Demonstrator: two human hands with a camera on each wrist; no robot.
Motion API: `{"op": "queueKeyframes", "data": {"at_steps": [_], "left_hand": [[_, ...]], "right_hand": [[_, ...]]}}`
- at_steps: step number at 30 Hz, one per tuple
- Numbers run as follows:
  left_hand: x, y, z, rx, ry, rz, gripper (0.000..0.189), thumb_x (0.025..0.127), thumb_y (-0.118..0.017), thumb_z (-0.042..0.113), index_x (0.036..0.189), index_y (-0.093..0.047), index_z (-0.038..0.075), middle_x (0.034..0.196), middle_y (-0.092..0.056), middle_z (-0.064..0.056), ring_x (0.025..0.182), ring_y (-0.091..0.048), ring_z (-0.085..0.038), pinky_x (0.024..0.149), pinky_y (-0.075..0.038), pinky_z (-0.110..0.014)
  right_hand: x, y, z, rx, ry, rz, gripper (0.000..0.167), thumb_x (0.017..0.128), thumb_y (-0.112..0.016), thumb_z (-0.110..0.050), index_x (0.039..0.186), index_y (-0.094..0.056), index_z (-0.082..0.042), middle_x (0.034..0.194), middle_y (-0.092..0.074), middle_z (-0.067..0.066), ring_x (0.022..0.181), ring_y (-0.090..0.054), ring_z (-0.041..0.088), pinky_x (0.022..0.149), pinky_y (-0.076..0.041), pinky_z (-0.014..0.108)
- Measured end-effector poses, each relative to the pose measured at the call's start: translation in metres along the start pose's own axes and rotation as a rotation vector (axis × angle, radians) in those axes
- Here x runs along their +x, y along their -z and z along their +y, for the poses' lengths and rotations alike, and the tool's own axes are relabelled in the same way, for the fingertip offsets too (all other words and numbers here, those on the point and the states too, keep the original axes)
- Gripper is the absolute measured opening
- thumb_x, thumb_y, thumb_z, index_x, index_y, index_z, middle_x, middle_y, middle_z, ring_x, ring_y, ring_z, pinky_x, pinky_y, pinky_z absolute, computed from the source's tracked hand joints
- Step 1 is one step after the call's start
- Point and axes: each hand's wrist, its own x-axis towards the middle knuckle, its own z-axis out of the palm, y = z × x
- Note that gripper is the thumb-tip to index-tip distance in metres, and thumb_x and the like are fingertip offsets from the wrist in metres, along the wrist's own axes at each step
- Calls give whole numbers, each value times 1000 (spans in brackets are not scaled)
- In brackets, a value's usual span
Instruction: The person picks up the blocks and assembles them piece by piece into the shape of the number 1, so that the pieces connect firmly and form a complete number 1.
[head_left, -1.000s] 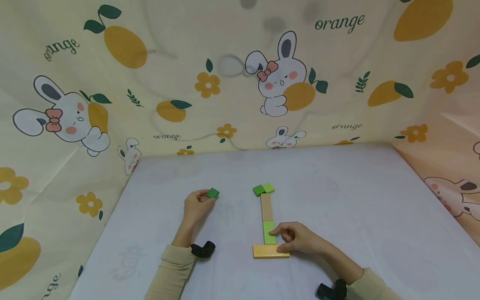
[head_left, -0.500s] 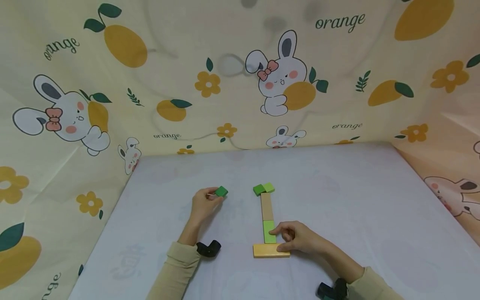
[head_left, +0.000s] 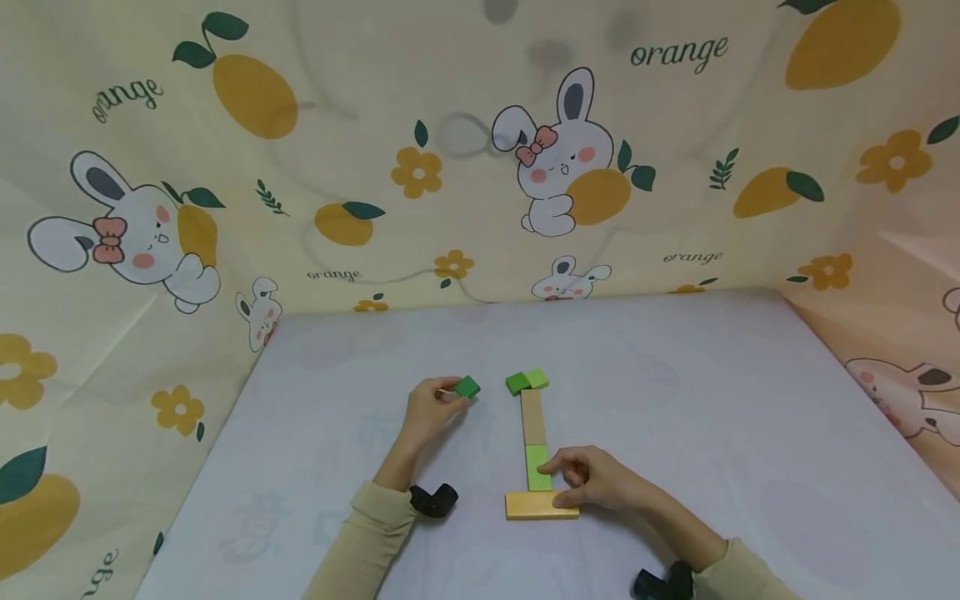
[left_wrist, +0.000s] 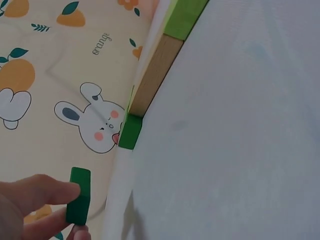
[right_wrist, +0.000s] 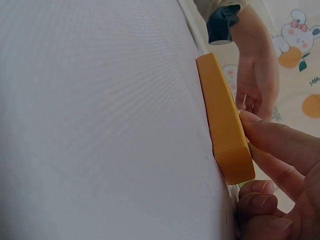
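My left hand (head_left: 432, 411) pinches a dark green block (head_left: 468, 387) above the table, left of the row of blocks. The left wrist view shows thumb and fingers on the held green block (left_wrist: 79, 196). My right hand (head_left: 604, 477) rests at the near end of the row. Its thumb touches the yellow block (head_left: 529, 506) and its index finger touches the light green block (head_left: 537, 468); the other fingers curl underneath. Beyond these lies a tan wooden block (head_left: 532, 418). At its far end a green block (head_left: 517, 383) and a lime green block (head_left: 536, 378) sit angled together.
A white cloth covers the table (head_left: 675, 375). Behind it hangs a cream backdrop (head_left: 465, 75) printed with rabbits and oranges. Black wrist cameras sit on the left wrist (head_left: 435, 501) and the right wrist (head_left: 664, 581).
My left hand has moved to the right with the dark green block, closer to the row. The right hand and the blocks on the table have stayed in place.
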Motion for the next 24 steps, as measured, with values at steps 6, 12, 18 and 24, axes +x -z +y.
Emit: {"op": "queueKeyframes", "data": {"at_steps": [6,12,18,24], "left_hand": [[4,-8,2,-8,-38,-40,37,80,-73,11,116,-68,1,109,-66,-20,83,-62,-18,65,-44,-17],[6,-14,4,-4,-87,-72,36,80,-73,9,114,-68,-2,103,-65,-21,82,-61,-19,67,-44,-18],[10,-18,5,-27,-81,-100,35,81,-72,9,114,-68,-2,102,-66,-20,80,-59,-16,68,-44,-17],[17,-25,2,-17,-77,-127,36,81,-72,8,114,-67,-3,102,-64,-20,81,-59,-16,68,-44,-18]], "right_hand": [[-1,-1,1,-2,5,3,42,78,-76,-8,115,-63,8,64,-38,12,59,-34,-1,53,-32,17],[0,-2,4,-17,8,3,42,79,-76,-11,114,-64,7,66,-39,-2,59,-35,-2,55,-34,16],[0,-2,2,-28,7,9,41,79,-77,-13,113,-65,6,67,-41,-1,59,-35,-3,55,-34,16],[0,1,4,-25,27,6,42,79,-77,-13,113,-64,7,65,-40,2,59,-35,-3,56,-34,17]]}}
